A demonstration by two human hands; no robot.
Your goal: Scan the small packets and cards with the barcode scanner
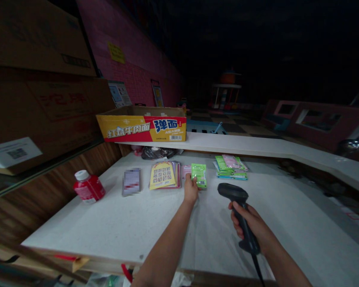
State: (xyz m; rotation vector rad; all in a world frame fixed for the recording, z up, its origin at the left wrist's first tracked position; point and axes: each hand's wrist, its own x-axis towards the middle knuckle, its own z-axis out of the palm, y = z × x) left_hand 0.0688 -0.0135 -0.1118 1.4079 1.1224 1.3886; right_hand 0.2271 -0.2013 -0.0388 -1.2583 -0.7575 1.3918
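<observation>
My left hand (191,190) pinches the lower left edge of a small green packet (199,174) near the middle of the white counter. A pink packet (186,172) lies just left of it, partly covered. In my right hand (251,223) is a black handheld barcode scanner (233,193), its head tilted toward the left and its cable trailing down. Beyond the scanner sits a loose pile of green, pink and blue packets (231,167). Left of my left hand lies a stack of booklets (163,175) with a yellow sheet of printed codes on top.
A red bottle with a white cap (89,186) and a flat rectangular item (131,181), blurred, are on the left. A yellow and red noodle carton (143,125) rests on the raised ledge (242,145) behind. Large cardboard boxes (48,103) rise at far left.
</observation>
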